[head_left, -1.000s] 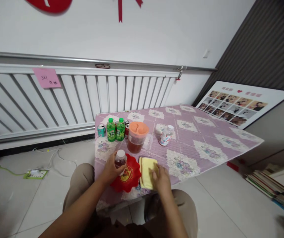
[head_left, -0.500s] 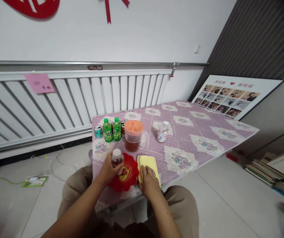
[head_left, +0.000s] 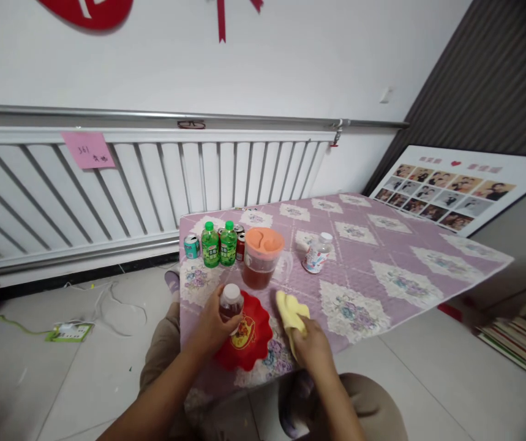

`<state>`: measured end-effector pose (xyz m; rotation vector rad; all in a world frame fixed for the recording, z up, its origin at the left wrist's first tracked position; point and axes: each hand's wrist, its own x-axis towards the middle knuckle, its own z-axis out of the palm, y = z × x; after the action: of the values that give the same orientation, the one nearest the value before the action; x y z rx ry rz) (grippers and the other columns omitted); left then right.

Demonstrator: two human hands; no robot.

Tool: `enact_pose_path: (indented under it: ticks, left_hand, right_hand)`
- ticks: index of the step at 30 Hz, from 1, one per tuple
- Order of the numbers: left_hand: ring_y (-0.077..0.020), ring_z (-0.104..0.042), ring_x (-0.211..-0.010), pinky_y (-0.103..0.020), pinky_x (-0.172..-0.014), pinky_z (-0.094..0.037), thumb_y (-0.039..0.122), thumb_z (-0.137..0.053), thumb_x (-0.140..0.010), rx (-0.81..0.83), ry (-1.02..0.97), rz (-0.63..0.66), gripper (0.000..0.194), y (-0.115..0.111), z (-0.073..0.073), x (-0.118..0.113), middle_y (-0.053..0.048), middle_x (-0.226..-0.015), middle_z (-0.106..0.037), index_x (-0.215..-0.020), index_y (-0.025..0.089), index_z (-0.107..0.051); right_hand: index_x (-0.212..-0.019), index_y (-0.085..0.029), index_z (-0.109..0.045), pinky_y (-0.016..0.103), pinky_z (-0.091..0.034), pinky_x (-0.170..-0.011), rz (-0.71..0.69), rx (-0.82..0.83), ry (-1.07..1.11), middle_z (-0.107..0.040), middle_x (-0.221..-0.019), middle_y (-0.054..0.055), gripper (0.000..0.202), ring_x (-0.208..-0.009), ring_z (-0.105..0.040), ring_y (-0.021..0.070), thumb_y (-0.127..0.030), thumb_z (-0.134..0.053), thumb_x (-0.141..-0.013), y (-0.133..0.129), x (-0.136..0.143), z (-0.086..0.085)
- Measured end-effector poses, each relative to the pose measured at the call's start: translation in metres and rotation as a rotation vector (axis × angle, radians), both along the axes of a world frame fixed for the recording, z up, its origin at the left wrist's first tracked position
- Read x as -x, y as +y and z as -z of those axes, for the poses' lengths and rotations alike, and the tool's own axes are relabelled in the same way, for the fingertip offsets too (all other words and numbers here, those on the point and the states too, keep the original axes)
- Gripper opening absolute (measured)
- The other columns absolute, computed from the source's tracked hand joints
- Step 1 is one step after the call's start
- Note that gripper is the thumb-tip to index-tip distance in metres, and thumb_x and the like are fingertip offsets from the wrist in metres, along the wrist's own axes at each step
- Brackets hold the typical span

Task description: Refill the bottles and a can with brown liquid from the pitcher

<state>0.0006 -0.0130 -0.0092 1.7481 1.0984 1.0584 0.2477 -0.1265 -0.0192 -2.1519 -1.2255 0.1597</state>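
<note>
My left hand (head_left: 214, 324) is wrapped round a small clear bottle (head_left: 231, 301) with a white cap and dark liquid in it. The bottle is at the left side of a red scalloped tray (head_left: 263, 343); I cannot tell whether it touches the tray. In my right hand (head_left: 312, 346) is a yellow cloth (head_left: 291, 308), bunched and lifted at one end, to the right of the tray. Behind the tray stands a clear pitcher (head_left: 258, 272) with an orange lid and reddish-brown liquid. A labelled white-capped bottle (head_left: 318, 254) stands to its right.
Two green bottles (head_left: 210, 246), a teal can (head_left: 191, 247) and red cans (head_left: 240, 247) stand at the table's back left. A flowered cloth (head_left: 382, 251) covers the table. A white radiator (head_left: 244, 171) runs behind it, and a photo board (head_left: 437, 184) leans at the far right.
My right hand has gone from lying flat on the folded cloth to gripping it, and the cloth is now crumpled and raised. My left hand still holds the bottle. The view has shifted slightly.
</note>
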Motion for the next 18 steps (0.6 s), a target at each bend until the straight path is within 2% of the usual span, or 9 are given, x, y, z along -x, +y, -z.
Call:
enact_pose_path:
  ticks: [3,5,9,11,13,15,18]
  left_hand:
    - [-0.0335,-0.062,-0.13,-0.046,-0.104,-0.055,0.025,-0.081,-0.074,0.02,-0.011,0.019,0.084,-0.001,-0.001,0.0,-0.016,-0.146,-0.059,-0.149,0.02,-0.044]
    - [-0.0324,-0.065,-0.124,-0.045,-0.101,-0.057,0.025,-0.081,-0.075,0.045,-0.017,0.048,0.082,-0.002,-0.001,0.001,-0.014,-0.143,-0.061,-0.148,0.02,-0.045]
    - [-0.028,-0.073,-0.097,-0.041,-0.082,-0.063,0.023,-0.08,-0.078,0.11,-0.025,0.077,0.08,-0.004,-0.006,0.001,-0.011,-0.126,-0.068,-0.149,0.021,-0.044]
    - [-0.0246,-0.073,-0.086,-0.04,-0.075,-0.063,0.021,-0.079,-0.08,0.126,-0.015,0.081,0.077,-0.005,-0.01,0.0,-0.01,-0.116,-0.072,-0.148,0.021,-0.044]
    - [-0.0226,-0.073,-0.082,-0.038,-0.075,-0.062,0.018,-0.077,-0.081,0.119,0.007,0.082,0.069,-0.006,-0.015,-0.002,-0.009,-0.109,-0.073,-0.144,0.02,-0.048]
    - [-0.0242,-0.073,-0.09,-0.039,-0.082,-0.061,0.015,-0.076,-0.081,0.079,0.047,0.063,0.06,-0.006,-0.019,-0.002,-0.01,-0.109,-0.074,-0.137,0.019,-0.055]
    - [-0.0311,-0.069,-0.112,-0.044,-0.098,-0.055,0.012,-0.076,-0.076,-0.007,0.103,0.028,0.057,-0.006,-0.029,-0.001,-0.014,-0.119,-0.073,-0.13,0.019,-0.061]
  right_hand:
    - [-0.117,-0.018,-0.074,0.041,-0.059,-0.087,0.012,-0.085,0.041,-0.077,-0.109,0.013,0.046,-0.096,-0.073,0.0284,-0.039,-0.046,-0.087,-0.004,-0.002,-0.031]
    - [-0.117,-0.02,-0.073,0.04,-0.059,-0.088,-0.027,-0.268,0.121,-0.076,-0.11,0.01,0.045,-0.098,-0.071,0.0276,-0.042,-0.051,-0.085,-0.001,0.009,-0.059]
    - [-0.115,-0.021,-0.074,0.043,-0.057,-0.096,-0.239,-0.423,0.037,-0.072,-0.112,0.011,0.038,-0.104,-0.068,0.0273,-0.031,-0.053,-0.085,0.023,0.053,-0.113]
    - [-0.12,-0.021,-0.073,0.047,-0.053,-0.103,-0.377,-0.394,-0.053,-0.069,-0.122,0.014,0.042,-0.115,-0.065,0.0296,-0.022,-0.057,-0.082,0.038,0.076,-0.129]
    - [-0.122,-0.02,-0.073,0.051,-0.049,-0.11,-0.534,-0.278,-0.138,-0.063,-0.137,0.016,0.047,-0.129,-0.058,0.0326,-0.013,-0.06,-0.077,0.05,0.095,-0.139]
    - [-0.126,-0.019,-0.072,0.055,-0.044,-0.116,-0.644,-0.142,-0.197,-0.054,-0.152,0.017,0.054,-0.144,-0.045,0.0359,-0.008,-0.063,-0.074,0.058,0.108,-0.143]
    - [-0.137,-0.022,-0.067,0.061,-0.038,-0.118,-0.72,0.013,-0.228,-0.04,-0.166,0.016,0.065,-0.156,-0.027,0.04,-0.009,-0.07,-0.073,0.064,0.114,-0.142]
